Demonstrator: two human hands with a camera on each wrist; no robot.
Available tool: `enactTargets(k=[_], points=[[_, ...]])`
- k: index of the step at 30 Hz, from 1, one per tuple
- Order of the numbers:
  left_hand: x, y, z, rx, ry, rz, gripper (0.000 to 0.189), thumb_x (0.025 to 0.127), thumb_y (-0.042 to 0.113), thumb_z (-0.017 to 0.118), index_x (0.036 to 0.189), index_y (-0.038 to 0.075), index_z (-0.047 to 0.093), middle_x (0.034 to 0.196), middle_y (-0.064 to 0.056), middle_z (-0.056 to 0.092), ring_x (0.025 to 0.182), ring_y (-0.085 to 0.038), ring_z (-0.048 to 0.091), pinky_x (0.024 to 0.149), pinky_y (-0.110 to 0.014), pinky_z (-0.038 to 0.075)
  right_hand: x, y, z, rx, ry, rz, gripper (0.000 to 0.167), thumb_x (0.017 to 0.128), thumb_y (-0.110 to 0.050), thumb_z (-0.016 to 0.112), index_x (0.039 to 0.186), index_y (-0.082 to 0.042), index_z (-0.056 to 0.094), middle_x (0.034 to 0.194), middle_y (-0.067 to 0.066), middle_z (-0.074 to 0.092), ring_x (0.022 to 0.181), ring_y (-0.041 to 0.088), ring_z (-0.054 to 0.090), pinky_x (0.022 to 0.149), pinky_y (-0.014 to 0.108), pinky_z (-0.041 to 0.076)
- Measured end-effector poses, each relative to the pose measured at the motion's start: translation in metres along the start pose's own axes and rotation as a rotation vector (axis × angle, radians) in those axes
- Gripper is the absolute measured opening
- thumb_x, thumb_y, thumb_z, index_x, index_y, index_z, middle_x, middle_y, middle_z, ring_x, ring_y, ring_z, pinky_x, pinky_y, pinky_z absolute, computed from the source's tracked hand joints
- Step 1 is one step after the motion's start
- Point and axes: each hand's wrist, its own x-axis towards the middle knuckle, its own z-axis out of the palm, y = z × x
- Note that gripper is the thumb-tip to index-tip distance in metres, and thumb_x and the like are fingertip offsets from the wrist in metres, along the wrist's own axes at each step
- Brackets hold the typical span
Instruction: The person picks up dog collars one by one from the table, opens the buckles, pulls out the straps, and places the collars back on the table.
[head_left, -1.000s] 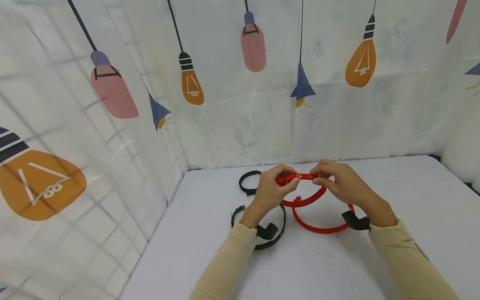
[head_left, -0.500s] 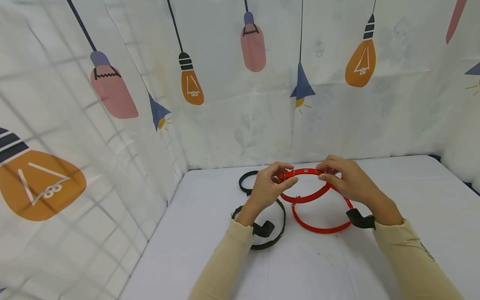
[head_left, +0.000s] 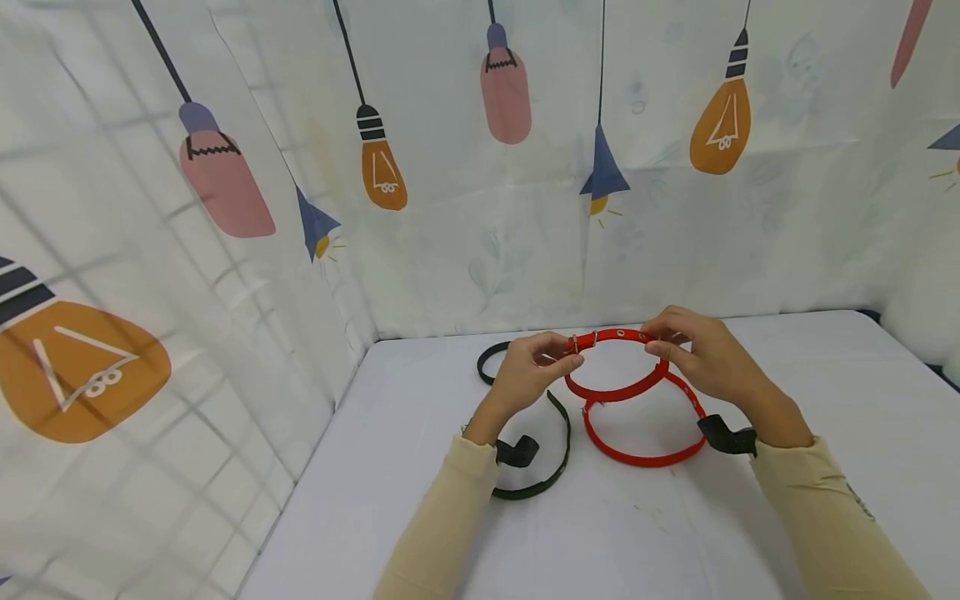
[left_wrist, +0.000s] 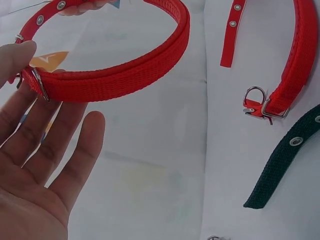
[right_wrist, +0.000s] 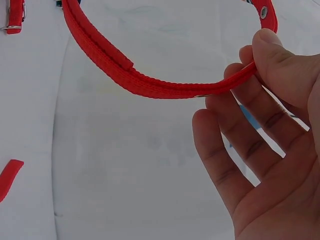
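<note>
Nearest on the table [head_left: 360, 508], a dark green strap [left_wrist: 284, 159] lies at 7 o'clock from the lifted red collar [left_wrist: 120, 84], an unfastened red strap [head_left: 647, 461] at 5 o'clock. Farther up, the left hand [head_left: 525, 367] pinches the collar at its metal fittings [left_wrist: 40, 84], the loop's 10 o'clock, and the right hand [head_left: 705, 354] pinches near the eyelets [left_wrist: 40, 20] at 2 o'clock. Beyond, a black strap [head_left: 481, 364] lies at 9 o'clock. The step in hand looks like holding the loop up, spread between both hands; the next move seems to call for matched pinches
</note>
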Motion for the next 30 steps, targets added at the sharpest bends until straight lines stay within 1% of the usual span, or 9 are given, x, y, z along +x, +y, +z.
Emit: enactTargets(k=[2, 7, 12, 18, 24, 30], points=[[0.0, 0.0, -0.002, 0.007, 0.006, 0.0, 0.023, 0.094, 0.034, 0.075, 0.109, 0.016, 0.076, 0.102, 0.001, 0.076, 0.088, -0.012, 0.07, 0.079, -0.03, 0.058, 0.0, 0.0, 0.0, 0.007, -0.002, 0.006, 0.022, 0.089, -0.003, 0.076, 0.109, -0.011, 0.072, 0.096, -0.005, 0.068, 0.087, 0.008, 0.063, 0.082, 0.012, 0.052], [0.001, -0.001, -0.005, 0.014, 0.039, 0.044, 0.024, 0.093, 0.03, 0.077, 0.111, 0.014, 0.077, 0.105, 0.0, 0.076, 0.092, -0.011, 0.07, 0.081, -0.029, 0.06, 0.0, 0.001, -0.002, 0.01, -0.009, 0.023, 0.021, 0.09, -0.003, 0.075, 0.11, -0.011, 0.071, 0.096, -0.005, 0.068, 0.089, 0.01, 0.064, 0.081, 0.012, 0.052], [0.002, -0.002, -0.009, -0.001, 0.08, 0.085, 0.018, 0.093, 0.027, 0.077, 0.105, 0.014, 0.078, 0.104, -0.001, 0.075, 0.097, -0.011, 0.069, 0.082, -0.029, 0.059, -0.002, 0.003, -0.004, 0.034, -0.003, 0.032, 0.02, 0.091, -0.003, 0.074, 0.11, -0.011, 0.071, 0.096, -0.005, 0.068, 0.089, 0.007, 0.063, 0.082, 0.009, 0.049], [0.001, -0.002, -0.013, -0.011, 0.115, 0.096, 0.013, 0.093, 0.026, 0.077, 0.1, 0.014, 0.078, 0.103, 0.0, 0.074, 0.097, -0.011, 0.068, 0.082, -0.03, 0.059, -0.003, 0.006, -0.004, 0.035, 0.011, 0.03, 0.018, 0.092, -0.004, 0.074, 0.109, -0.011, 0.071, 0.095, -0.006, 0.068, 0.087, -0.001, 0.06, 0.081, 0.009, 0.049], [0.002, -0.003, -0.014, -0.036, 0.124, 0.104, 0.013, 0.093, 0.023, 0.077, 0.1, 0.012, 0.078, 0.104, -0.002, 0.074, 0.096, -0.011, 0.069, 0.082, -0.032, 0.06, -0.002, 0.007, -0.004, 0.035, 0.015, 0.029, 0.019, 0.092, -0.002, 0.074, 0.109, -0.01, 0.071, 0.094, -0.006, 0.068, 0.086, -0.002, 0.06, 0.081, 0.008, 0.048], [0.003, -0.004, -0.015, -0.032, 0.147, 0.113, 0.014, 0.092, 0.023, 0.078, 0.099, 0.011, 0.079, 0.103, -0.004, 0.074, 0.095, -0.012, 0.069, 0.08, -0.031, 0.06, -0.003, 0.01, -0.004, 0.033, 0.021, 0.033, 0.018, 0.093, -0.005, 0.073, 0.11, -0.011, 0.071, 0.094, -0.006, 0.068, 0.086, -0.003, 0.059, 0.081, 0.007, 0.048]])
